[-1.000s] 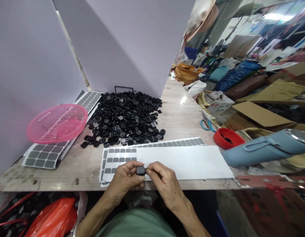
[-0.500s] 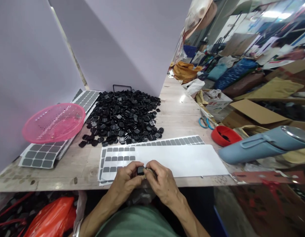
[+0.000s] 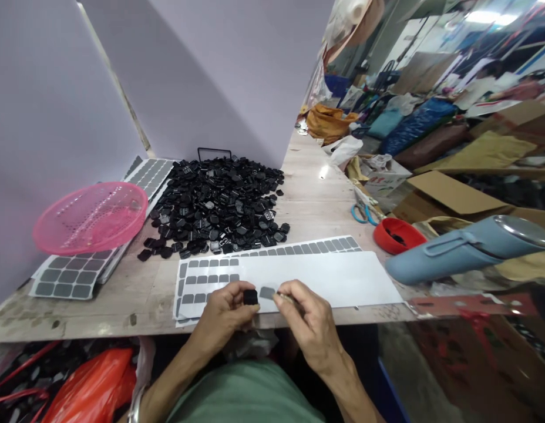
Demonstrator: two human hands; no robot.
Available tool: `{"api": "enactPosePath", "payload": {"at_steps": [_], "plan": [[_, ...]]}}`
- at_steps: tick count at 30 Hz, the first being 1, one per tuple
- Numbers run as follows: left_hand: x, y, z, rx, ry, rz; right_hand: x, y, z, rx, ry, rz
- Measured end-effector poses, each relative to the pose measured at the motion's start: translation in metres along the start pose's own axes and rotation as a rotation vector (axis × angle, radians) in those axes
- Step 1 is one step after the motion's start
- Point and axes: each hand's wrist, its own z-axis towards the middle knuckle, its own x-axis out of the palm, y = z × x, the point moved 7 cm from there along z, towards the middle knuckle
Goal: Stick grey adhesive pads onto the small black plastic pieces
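My left hand pinches a small black square piece at the table's near edge. My right hand is closed on a thin tool with a grey sticker pad at its tip, just right of the piece. Both hands hover over a white backing sheet with rows of grey pads at its left end. A big heap of black pieces lies behind the sheet.
A pink perforated basket rests on more grey pad sheets at the left. At the right lie a red lid, scissors and a blue-grey flask. A purple partition stands behind. Orange bag below the table.
My hands were pressed together on the black piece; now the right hand has drawn a little to the right, with a grey pad showing between the hands.
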Motion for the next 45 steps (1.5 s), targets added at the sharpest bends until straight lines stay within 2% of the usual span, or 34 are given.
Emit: {"api": "enactPosePath", "payload": {"at_steps": [3, 7, 20, 31, 45], "plan": [[0.007, 0.001, 0.0, -0.092, 0.067, -0.241, 0.001, -0.008, 0.0, 0.013, 0.002, -0.015], [0.008, 0.0, -0.001, -0.118, 0.076, -0.316, 0.012, -0.013, -0.004, 0.004, 0.093, -0.008], [0.008, 0.001, -0.004, -0.146, 0.096, -0.284, 0.023, -0.003, -0.007, -0.138, 0.09, -0.123], [0.008, 0.006, -0.002, -0.167, 0.099, -0.273, 0.027, -0.004, -0.007, -0.126, 0.174, -0.136], [0.008, 0.009, 0.001, -0.169, 0.113, -0.271, 0.027, -0.011, -0.005, -0.09, 0.181, -0.071]]}}
